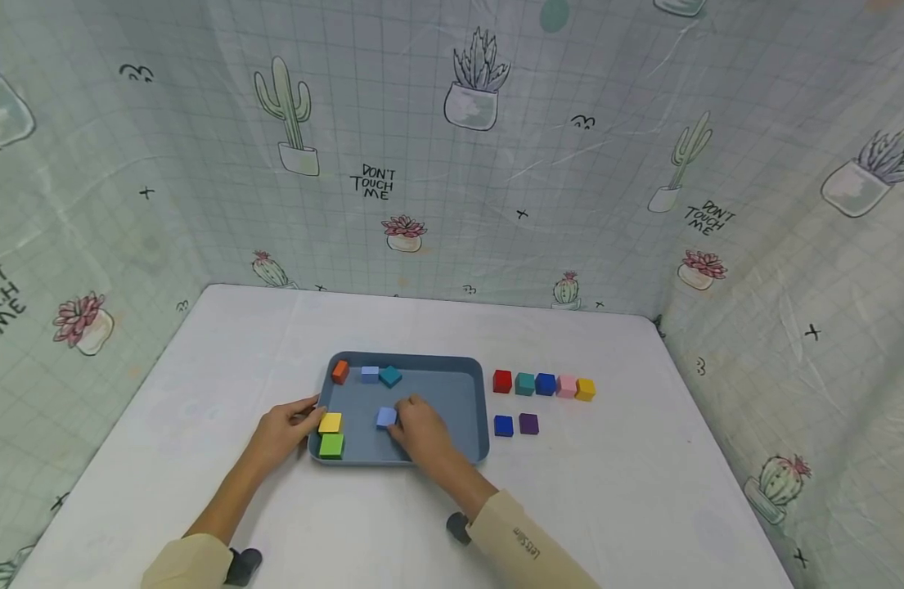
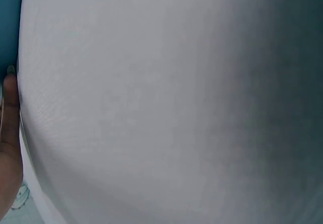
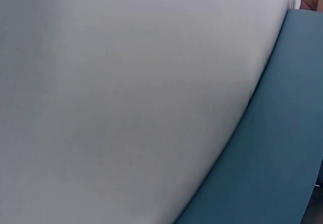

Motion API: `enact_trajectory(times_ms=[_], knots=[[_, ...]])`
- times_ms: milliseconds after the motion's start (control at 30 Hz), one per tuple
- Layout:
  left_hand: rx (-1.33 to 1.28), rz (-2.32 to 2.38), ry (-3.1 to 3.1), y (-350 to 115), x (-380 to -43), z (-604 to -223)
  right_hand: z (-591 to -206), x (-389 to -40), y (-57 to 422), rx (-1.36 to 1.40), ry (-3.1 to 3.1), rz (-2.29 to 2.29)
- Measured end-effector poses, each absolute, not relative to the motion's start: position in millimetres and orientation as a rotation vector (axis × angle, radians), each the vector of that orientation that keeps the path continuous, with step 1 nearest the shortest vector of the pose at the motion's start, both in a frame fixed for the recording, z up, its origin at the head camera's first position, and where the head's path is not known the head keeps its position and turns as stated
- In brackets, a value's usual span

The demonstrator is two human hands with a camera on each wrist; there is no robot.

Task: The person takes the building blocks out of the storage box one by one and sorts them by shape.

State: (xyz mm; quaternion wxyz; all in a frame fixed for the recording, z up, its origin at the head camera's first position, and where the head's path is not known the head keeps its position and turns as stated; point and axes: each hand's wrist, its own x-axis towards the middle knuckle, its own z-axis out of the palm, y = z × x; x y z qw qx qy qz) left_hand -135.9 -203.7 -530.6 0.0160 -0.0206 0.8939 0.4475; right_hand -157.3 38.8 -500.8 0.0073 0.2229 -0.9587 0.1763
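My right hand (image 1: 425,429) reaches into a blue-grey tray (image 1: 437,401) and pinches a light blue block (image 1: 386,418) near its middle. Against the tray's left rim rests my left hand (image 1: 284,429), its thumb and forefinger beside a yellow block (image 1: 330,423). Just in front of the yellow one is a green block (image 1: 331,446). Along the back of the tray lie an orange block (image 1: 340,372), another light blue block (image 1: 369,375) and a teal block (image 1: 390,376). The left wrist view catches straight fingers (image 2: 10,118) at the tray's outer wall (image 2: 9,27).
Right of the tray, a row holds red (image 1: 502,381), teal (image 1: 524,384), dark blue (image 1: 545,384), pink (image 1: 566,386) and yellow-orange (image 1: 585,389) blocks. Nearer stand blue (image 1: 503,425) and purple (image 1: 528,424) blocks. Cactus-print cloth (image 1: 422,164) surrounds the white table (image 1: 628,491).
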Motion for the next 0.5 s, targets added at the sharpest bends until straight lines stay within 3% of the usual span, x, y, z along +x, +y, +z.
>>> enact_trajectory(times_ms=[500], knots=[[-0.091,1.397,2.768,-202.0,-135.9,-528.5,-494.7,-161.4,59.5,0.635,-3.051,0.668]])
